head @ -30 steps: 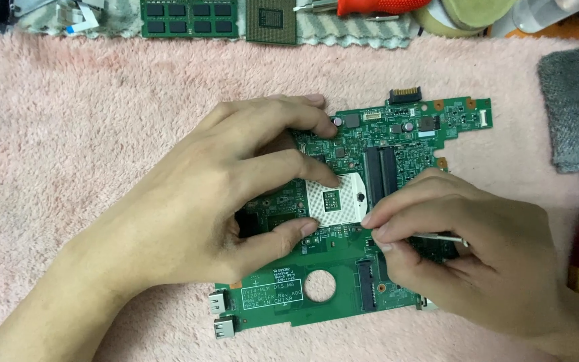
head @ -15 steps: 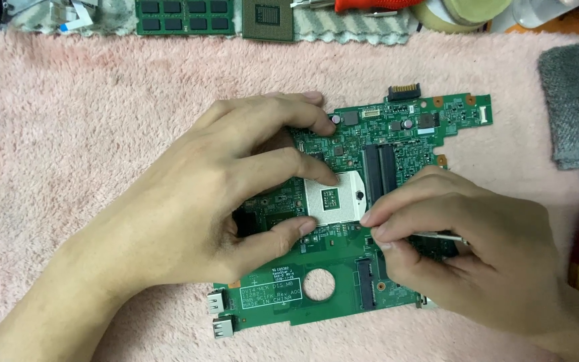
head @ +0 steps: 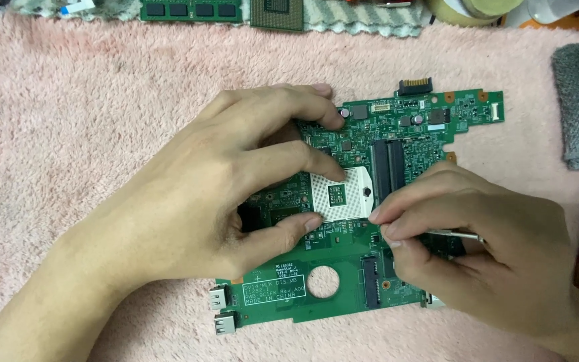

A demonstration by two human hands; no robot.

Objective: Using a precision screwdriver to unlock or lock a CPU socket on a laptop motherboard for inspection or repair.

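My left hand (head: pixel 216 181) lies flat on the board (head: pixel 370 208), fingers spread, thumb and forefinger bracketing the socket (head: pixel 342 194); it presses, grips nothing. My right hand (head: pixel 477 248) is curled, fingertips pinching a thin metal tool (head: pixel 454 234) whose tip is hidden beside the socket's right edge. The tool runs roughly left to right. The board lies flat on a pink towel (head: pixel 88 114), long axis slanting lower left to upper right, ports at the near-left corner.
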